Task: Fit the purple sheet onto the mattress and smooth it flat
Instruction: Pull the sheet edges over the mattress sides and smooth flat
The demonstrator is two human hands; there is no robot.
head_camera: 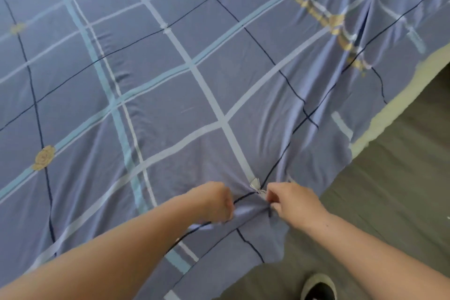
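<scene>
At the near corner of the bed, we see both hands closed on the purple sheet [170, 68]. The left hand [214, 201] is a tight fist, fingers curled under around a fold of the fabric. The right hand [291, 202] sits just beside it, fingers bent and pinching the cloth where it gathers to a knot-like bunch. Only a short pleated stretch of sheet lies between the two hands, and creases fan out from that point across the bed.

The sheet itself is checked with pale, teal and dark lines and dotted with gold rose motifs [43, 157]. It lies spread over the mattress [389, 109], flatter on the left and rumpled toward the far right. Along the right side the mattress's pale edge shows uncovered below the sheet's hem. The gripped corner hangs loose past the bed's edge, over the grey floor [389, 190]. A dark shoe with a pale rim [319, 287] stands on that floor near the bottom edge of the view.
</scene>
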